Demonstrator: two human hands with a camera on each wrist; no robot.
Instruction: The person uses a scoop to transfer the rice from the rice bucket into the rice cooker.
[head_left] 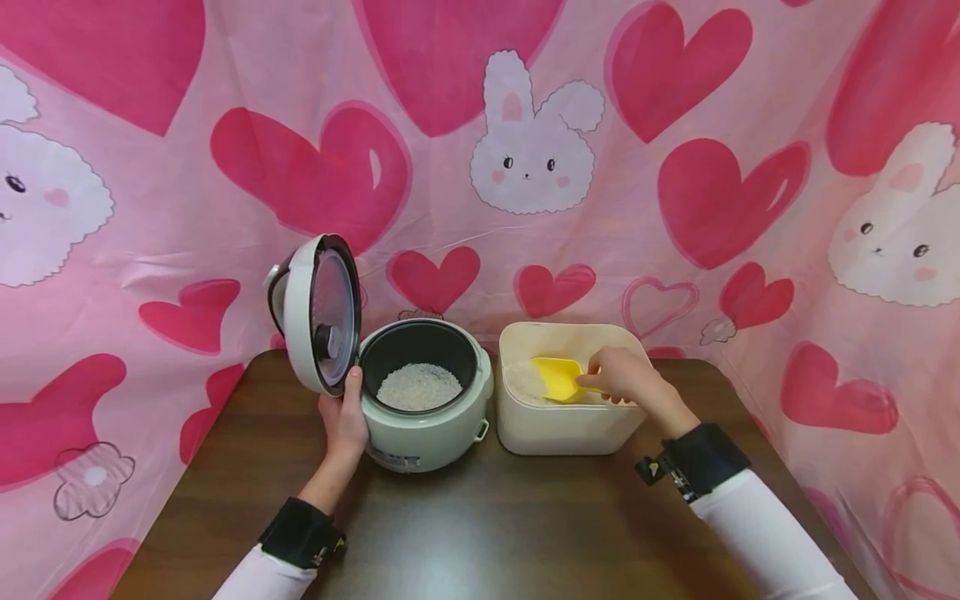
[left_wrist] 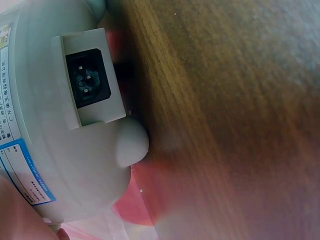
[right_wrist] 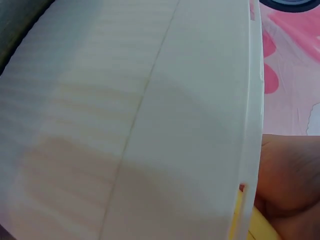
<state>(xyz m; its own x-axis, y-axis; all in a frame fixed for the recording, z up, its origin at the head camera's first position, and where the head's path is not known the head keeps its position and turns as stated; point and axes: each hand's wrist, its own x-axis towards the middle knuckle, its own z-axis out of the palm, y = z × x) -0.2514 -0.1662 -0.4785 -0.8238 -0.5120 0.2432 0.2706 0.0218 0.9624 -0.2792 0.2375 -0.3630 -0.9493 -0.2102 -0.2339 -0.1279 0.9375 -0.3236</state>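
A pale green rice cooker point(head_left: 427, 437) stands with its lid point(head_left: 302, 321) raised at the left. White rice point(head_left: 418, 387) lies in the dark inner pot. My left hand point(head_left: 347, 421) touches the cooker's left side just below the lid, thumb pointing up; its other fingers are partly hidden. In the left wrist view, the cooker's side shows a power socket point(left_wrist: 89, 79). Over the cream container point(head_left: 562, 429) to the right, my right hand point(head_left: 624, 375) grips the handle of a yellow scoop point(head_left: 557, 377). The scoop's bowl meets the rice point(head_left: 522, 380) inside.
The cooker and container stand side by side near the back of a dark wooden table point(head_left: 465, 533). A pink cloth point(head_left: 442, 192) with hearts and rabbits hangs behind and at both sides. In the right wrist view, the container's wall point(right_wrist: 190, 110) fills most of the picture.
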